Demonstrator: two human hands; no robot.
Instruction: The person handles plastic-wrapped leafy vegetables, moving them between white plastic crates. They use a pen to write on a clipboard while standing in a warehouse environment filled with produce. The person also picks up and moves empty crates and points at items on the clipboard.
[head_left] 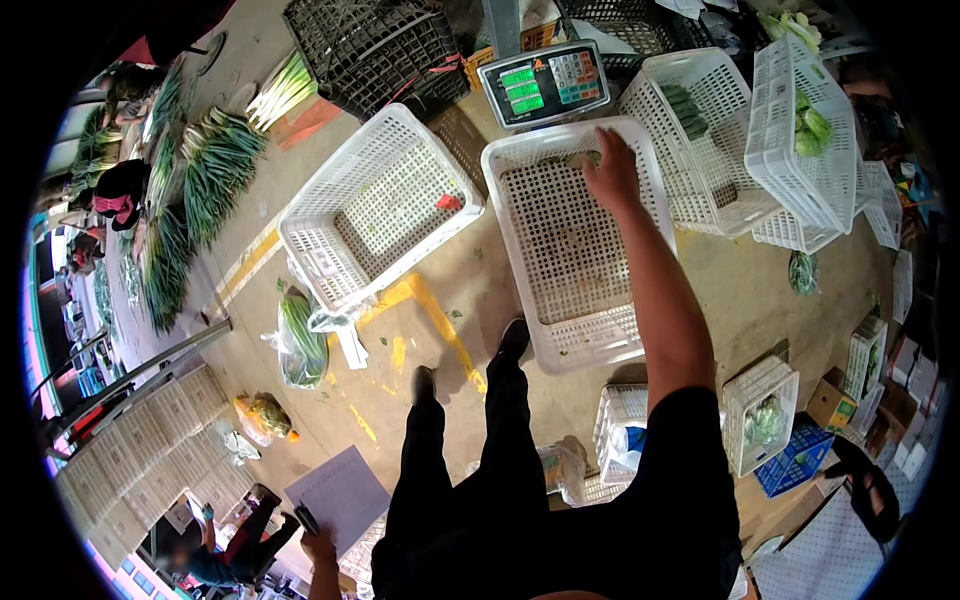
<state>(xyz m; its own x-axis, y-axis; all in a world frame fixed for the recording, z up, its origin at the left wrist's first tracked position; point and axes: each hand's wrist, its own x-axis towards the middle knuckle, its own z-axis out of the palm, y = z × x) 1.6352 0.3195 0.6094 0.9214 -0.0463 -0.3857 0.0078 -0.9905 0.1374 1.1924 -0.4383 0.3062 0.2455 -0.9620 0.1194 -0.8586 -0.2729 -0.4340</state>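
At lower left, left hand [318,545] clamped on paper sheet [345,490]; farther up, right hand [600,150] at white crate [560,250].
Dark pen-like item [306,519] at sheet's near corner. Bagged greens [298,340] on floor [470,290], left of the feet. White crate ahead of the feet, right hand over its far end, thumb and fingers spread; rim contact, can't tell. Second crate [385,230] tilted beside it, red piece [449,202] inside. Scale display [543,83] just beyond; right of it, crate with green vegetables [684,110]. Farther: black crate [375,50], green onion bundles [215,165] far left.
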